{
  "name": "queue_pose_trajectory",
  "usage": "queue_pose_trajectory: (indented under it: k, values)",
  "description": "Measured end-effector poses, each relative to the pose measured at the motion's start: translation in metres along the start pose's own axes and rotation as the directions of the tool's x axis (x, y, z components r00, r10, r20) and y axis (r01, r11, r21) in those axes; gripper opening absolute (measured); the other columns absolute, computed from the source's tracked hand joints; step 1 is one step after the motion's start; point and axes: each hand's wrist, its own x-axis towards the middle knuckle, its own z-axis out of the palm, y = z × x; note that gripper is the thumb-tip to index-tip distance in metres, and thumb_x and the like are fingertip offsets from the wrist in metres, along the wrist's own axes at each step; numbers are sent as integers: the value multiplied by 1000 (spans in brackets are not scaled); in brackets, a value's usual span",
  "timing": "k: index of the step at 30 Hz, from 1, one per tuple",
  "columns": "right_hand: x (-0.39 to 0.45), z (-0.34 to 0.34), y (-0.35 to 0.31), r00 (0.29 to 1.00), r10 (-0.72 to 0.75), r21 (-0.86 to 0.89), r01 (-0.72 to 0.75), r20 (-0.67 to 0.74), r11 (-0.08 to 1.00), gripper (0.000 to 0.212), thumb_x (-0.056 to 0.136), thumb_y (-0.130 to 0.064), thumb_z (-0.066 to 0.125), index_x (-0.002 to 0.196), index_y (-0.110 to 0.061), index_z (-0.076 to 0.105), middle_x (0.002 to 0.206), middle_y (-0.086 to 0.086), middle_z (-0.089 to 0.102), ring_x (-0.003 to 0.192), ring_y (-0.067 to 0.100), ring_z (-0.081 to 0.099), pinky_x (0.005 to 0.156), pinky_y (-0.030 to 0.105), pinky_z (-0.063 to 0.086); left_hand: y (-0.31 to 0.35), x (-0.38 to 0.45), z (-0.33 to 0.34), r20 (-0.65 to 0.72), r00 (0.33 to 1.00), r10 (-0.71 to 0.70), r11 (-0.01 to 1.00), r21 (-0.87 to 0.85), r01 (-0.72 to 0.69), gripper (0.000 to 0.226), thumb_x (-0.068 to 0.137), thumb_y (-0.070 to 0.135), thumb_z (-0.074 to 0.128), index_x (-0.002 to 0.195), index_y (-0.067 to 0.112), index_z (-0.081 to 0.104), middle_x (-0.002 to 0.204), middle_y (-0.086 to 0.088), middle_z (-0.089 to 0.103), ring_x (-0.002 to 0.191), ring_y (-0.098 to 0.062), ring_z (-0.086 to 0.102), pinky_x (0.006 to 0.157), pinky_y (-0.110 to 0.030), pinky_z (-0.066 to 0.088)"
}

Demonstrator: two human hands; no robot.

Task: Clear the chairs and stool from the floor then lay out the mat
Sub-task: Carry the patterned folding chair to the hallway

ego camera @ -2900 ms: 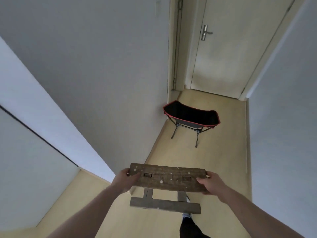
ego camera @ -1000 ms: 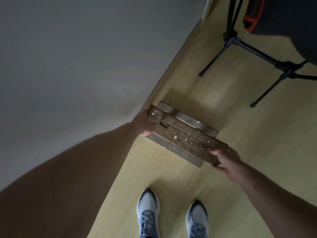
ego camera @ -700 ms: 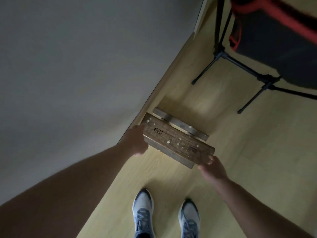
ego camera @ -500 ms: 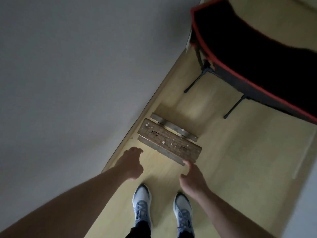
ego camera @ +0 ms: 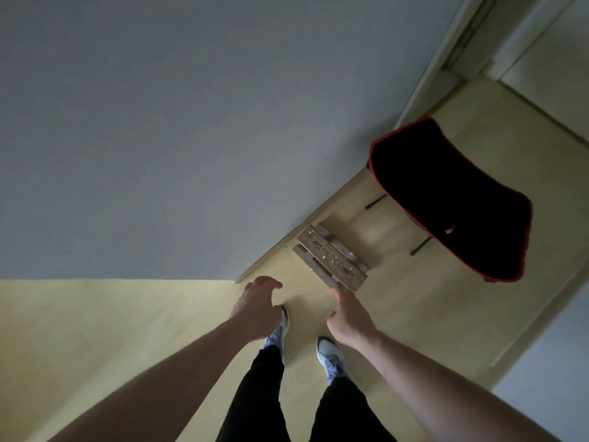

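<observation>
- Floor (ego camera: 414,314): pale yellow wood-look boards, w/ a matching skirting strip along the base of a plain grey wall (ego camera: 191,122). Cream door frame (ego camera: 446,59) top right.
- Count: 1 wooden stool (ego camera: 331,260), 1 folding camp chair (ego camera: 446,199), 2 hands, 2 grey-white sneakers (ego camera: 330,358).
- Stool: small, dark weathered planks flecked w/ pale spots, slatted top, two little slots in the mid plank. It sits on the floor w/ one end just beside the skirting, btwn your feet and the chair.
- Chair: black fabric seat, red piping, thin black legs; stands near the door frame, close to the stool but apart.
- Your left hand (ego camera: 256,309): fingers loosely curled, holding nothing, clear of the stool.
- Your right hand (ego camera: 349,317): fingers relaxed and spread, empty; fingertips overlap the stool's near end in view, contact can't be told.
</observation>
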Motion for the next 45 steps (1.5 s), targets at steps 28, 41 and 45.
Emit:
queue_pose_trajectory:
  k: [28, 41, 45]
  values:
    - [-333, 347, -211, 522, -530, -417, 853, 668, 315, 49, 93, -20, 59, 141, -25, 52, 143, -3, 54, 124, 15, 55, 104, 25, 43, -265, -586, 167, -381, 466, -799, 586, -667, 460, 55, 88, 34, 55, 142, 31, 46, 158, 10, 30, 140, -18, 35, 115, -32, 33]
    - [-504, 583, -239, 261, -363, -233, 965, 895, 120, 47, 94, -27, 62, 139, -36, 50, 137, -15, 52, 114, 7, 57, 91, 23, 49, -398, -773, 288, -142, 103, -985, 168, -928, 332, 54, 89, 33, 58, 141, 31, 47, 152, 12, 33, 137, -14, 35, 115, -30, 34]
    - [-517, 642, -264, 211, -310, -191, 977, 927, 95, 47, 94, -28, 63, 138, -37, 50, 137, -16, 52, 114, 7, 57, 91, 24, 50, -444, -802, 294, -46, 15, -999, 48, -968, 246, 53, 88, 29, 58, 140, 30, 49, 152, 10, 35, 138, -15, 34, 116, -31, 34]
